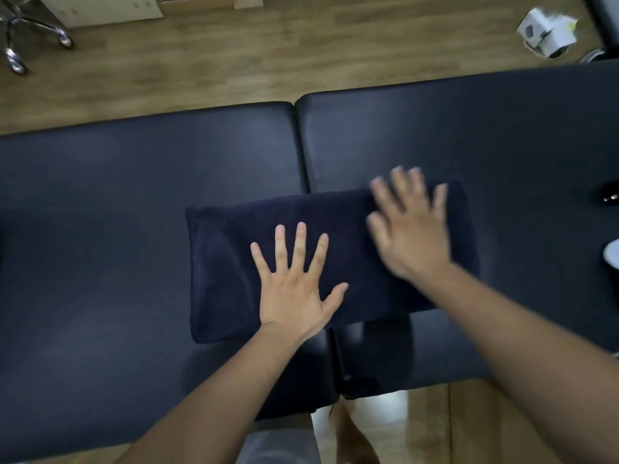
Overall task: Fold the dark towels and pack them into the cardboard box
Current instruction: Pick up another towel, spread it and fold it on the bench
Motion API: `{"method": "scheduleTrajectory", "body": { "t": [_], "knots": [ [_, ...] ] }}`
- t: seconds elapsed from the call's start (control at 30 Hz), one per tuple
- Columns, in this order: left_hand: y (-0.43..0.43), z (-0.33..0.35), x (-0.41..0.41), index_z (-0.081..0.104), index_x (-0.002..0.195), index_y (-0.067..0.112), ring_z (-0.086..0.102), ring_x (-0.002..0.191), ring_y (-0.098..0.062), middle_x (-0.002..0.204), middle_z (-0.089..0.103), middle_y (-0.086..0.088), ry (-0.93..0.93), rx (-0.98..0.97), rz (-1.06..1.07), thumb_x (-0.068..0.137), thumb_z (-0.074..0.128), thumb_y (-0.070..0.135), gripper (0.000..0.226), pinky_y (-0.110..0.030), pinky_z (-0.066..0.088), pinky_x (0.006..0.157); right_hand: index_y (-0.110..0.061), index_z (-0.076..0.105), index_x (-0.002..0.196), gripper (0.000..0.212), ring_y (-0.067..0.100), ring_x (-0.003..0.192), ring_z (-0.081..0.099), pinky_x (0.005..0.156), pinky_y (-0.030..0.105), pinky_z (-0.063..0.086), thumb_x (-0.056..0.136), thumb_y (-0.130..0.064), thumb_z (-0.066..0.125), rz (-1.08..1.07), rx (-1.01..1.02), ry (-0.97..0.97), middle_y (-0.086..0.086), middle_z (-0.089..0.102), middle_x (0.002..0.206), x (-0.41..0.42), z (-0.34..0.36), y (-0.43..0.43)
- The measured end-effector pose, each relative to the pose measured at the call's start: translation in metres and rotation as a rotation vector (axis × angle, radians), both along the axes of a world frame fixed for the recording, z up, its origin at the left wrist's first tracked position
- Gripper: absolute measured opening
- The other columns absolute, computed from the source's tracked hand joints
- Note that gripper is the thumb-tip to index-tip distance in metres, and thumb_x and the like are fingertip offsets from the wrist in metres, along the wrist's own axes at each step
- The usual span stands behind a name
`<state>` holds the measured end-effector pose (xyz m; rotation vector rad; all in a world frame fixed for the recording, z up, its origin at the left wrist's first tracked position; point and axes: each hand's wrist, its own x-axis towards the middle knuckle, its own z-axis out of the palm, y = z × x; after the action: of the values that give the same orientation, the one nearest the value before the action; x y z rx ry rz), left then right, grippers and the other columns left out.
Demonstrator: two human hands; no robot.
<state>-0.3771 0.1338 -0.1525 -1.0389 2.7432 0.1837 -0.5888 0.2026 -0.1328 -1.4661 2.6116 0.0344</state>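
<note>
The left hand (pixel 294 296) lay flat, fingers spread, on the near middle of the folded dark navy terry towel (pixel 234 256). The blurred right hand (pixel 412 236), fingers also apart, was over the towel's right part; whether it touched could not be told. The towel lay across the seam of the black padded tabletop (pixel 134 195). Beyond the towel, far right, a small white carton (pixel 549 31) sat on the wooden floor (pixel 301 45), its contents unseen.
</note>
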Motion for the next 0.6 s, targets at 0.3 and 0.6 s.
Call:
{"method": "scheduleTrajectory", "body": {
  "t": [0.3,0.6],
  "knots": [
    [0.007,-0.016,0.087,0.024,0.157,0.031,0.013,0.152,-0.041,0.166,0.018,-0.008,0.008,-0.036,0.025,0.096,0.032,0.06,0.068,-0.073,0.005,0.115,-0.03,0.016,0.156,0.068,0.029,0.152,0.003,0.122,0.052,0.0,0.096,-0.06,0.014,-0.018,0.088,0.0,0.008,0.014,0.165,-0.019,-0.029,0.011],
    [0.011,0.015,0.068,0.037,0.154,0.022,0.02,0.152,-0.035,0.163,0.028,-0.011,0.063,-0.034,-0.025,0.097,0.036,0.041,0.059,-0.072,0.009,0.115,-0.026,0.014,0.157,0.07,0.029,0.152,-0.001,0.122,0.052,-0.004,0.096,-0.06,0.008,-0.042,0.086,0.02,0.009,0.013,0.164,-0.017,-0.032,0.01]
  ]
}}
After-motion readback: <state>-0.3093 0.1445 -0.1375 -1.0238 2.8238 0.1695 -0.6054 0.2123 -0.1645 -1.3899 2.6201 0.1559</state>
